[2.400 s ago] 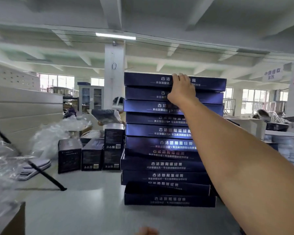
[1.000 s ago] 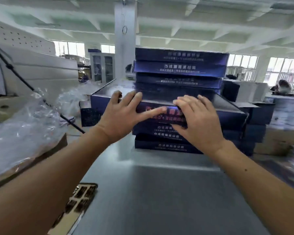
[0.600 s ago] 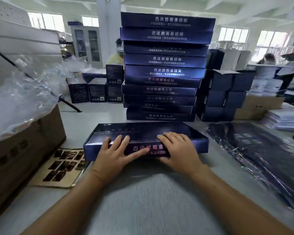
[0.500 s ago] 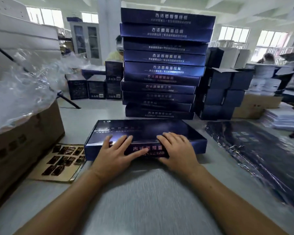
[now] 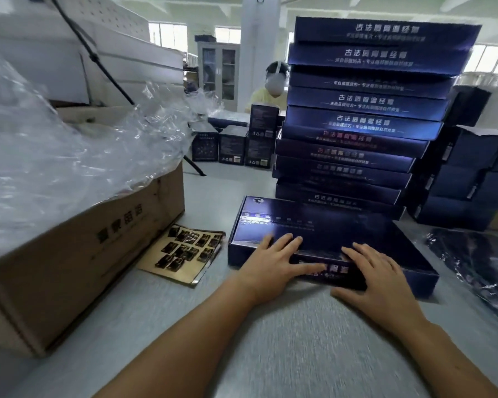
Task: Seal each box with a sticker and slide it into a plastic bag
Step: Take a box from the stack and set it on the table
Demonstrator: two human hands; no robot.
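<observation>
Head view looking down along two bare forearms stretching over the grey surface (image 5: 285,340). Pressing the left hand (image 5: 273,262) flat on the near top edge of a flat dark-blue box (image 5: 342,228), fingers straight and spread, thumb lying along the front face. Laying the right hand (image 5: 377,277) just beside it in the same manner, fingers straight over that edge, gripping nothing. Having taken this box down from the tall stack (image 5: 365,124) moments ago, now keeping it lying flat on the surface directly in front of that stack, both hands steadying it as half a second before. Judging from that, finishing the fetching and coming to the sealing: not seeing any sticker on the front flap yet. Keeping a tan sticker sheet (image 5: 184,252) with rows of dark labels just left of the box, within easy reach of the left hand. Farther left, leaving a cardboard carton (image 5: 84,254) open and overflowing with clear plastic bags (image 5: 55,156), probably serving the bagging step. Beyond, glimpsing small dark cartons (image 5: 233,147) standing upright and a person in yellow (image 5: 268,93) working at the far end.
</observation>
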